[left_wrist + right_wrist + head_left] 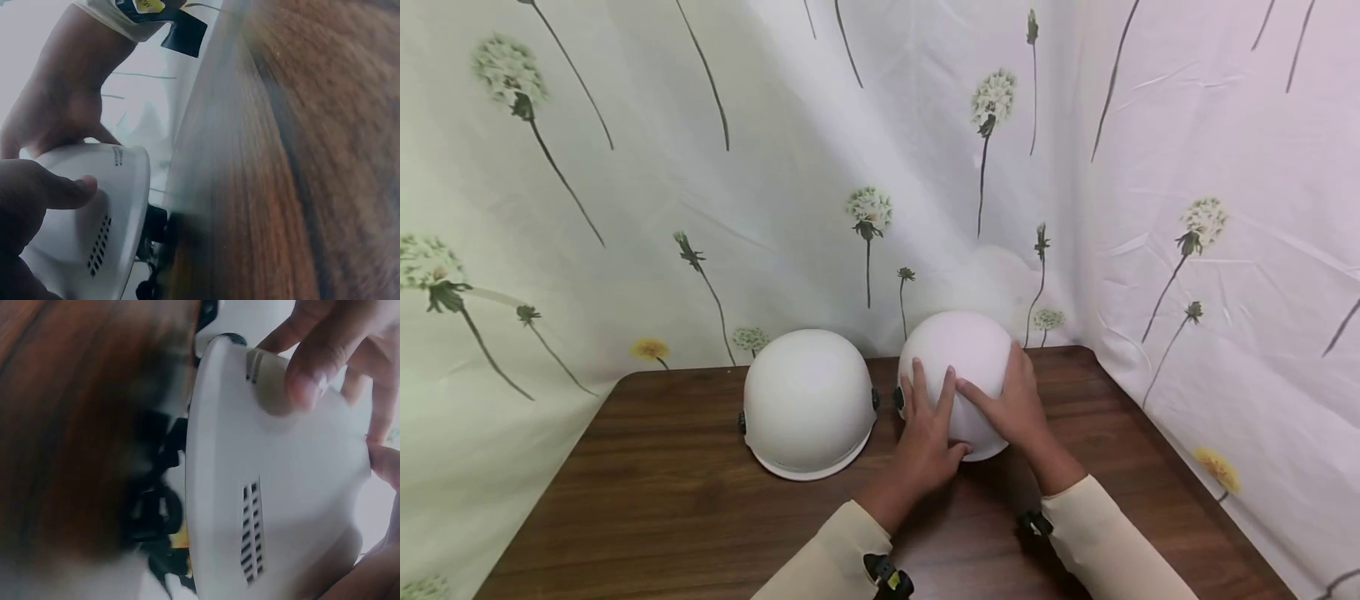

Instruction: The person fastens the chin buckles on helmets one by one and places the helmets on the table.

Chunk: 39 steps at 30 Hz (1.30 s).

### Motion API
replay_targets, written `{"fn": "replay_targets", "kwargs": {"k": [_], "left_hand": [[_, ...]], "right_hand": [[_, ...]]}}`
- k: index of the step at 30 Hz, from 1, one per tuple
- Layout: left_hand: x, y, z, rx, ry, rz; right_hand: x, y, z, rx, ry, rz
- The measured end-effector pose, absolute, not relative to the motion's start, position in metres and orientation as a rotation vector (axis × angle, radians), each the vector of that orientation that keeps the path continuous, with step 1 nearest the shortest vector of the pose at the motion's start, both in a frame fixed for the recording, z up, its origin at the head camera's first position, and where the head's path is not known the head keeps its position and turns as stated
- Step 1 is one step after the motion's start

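A white helmet (958,340) is at the back right of the table, held between both hands. The left hand (928,437) grips its front left, fingers spread up over the shell and thumb low near the rim. Around its right side lies the right hand (1018,408), its thumb reaching toward the left fingertips. Slotted vents mark the white shell (300,469) in the right wrist view. Black straps (164,506) show under its rim, above the wood. A second white helmet (808,400) sits close on the left, untouched.
The brown wooden table (662,500) meets a white curtain (790,208) printed with dandelions at its back and right. Each forearm carries a black wrist strap (887,575) over a cream sleeve (831,558).
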State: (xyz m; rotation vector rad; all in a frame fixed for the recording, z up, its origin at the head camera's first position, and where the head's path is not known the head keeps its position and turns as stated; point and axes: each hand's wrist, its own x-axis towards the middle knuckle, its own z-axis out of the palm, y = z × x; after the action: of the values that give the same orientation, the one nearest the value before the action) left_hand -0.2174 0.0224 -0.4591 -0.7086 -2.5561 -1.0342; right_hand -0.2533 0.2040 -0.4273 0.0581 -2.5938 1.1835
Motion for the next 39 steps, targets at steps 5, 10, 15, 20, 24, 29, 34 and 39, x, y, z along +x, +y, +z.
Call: {"fn": "replay_targets", "kwargs": {"k": [5, 10, 15, 20, 24, 29, 34, 39], "left_hand": [[-0.217, 0.021, -0.461, -0.711, -2.435, -1.117], [-0.219, 0.018, -0.463, -0.697, -2.378, -1.21], [-0.218, 0.015, -0.461, -0.676, -2.34, -1.329], [-0.215, 0.009, -0.457, -0.674, -2.319, -1.443], [-0.212, 0.006, -0.458, -0.646, -2.324, -1.539], [-0.212, 0.004, -0.463, -0.627, -2.315, -1.586], [-0.209, 0.004, -0.467, -0.592, -2.304, -1.637], [-0.207, 0.005, -0.472, -0.569, -2.289, -1.64]], "right_hand": [[-0.239, 0.195, -0.411, 0.011, -2.612, 1.043], [-0.228, 0.186, -0.4, 0.016, -2.596, 0.919], [-0.221, 0.181, -0.397, 0.072, -2.553, 0.841], [-0.216, 0.18, -0.393, 0.155, -2.525, 0.761], [-0.21, 0.18, -0.388, 0.187, -2.54, 0.735], [-0.204, 0.18, -0.38, 0.228, -2.559, 0.734], [-0.199, 0.182, -0.37, 0.274, -2.608, 0.771], [-0.195, 0.185, -0.364, 0.287, -2.634, 0.737]]}}
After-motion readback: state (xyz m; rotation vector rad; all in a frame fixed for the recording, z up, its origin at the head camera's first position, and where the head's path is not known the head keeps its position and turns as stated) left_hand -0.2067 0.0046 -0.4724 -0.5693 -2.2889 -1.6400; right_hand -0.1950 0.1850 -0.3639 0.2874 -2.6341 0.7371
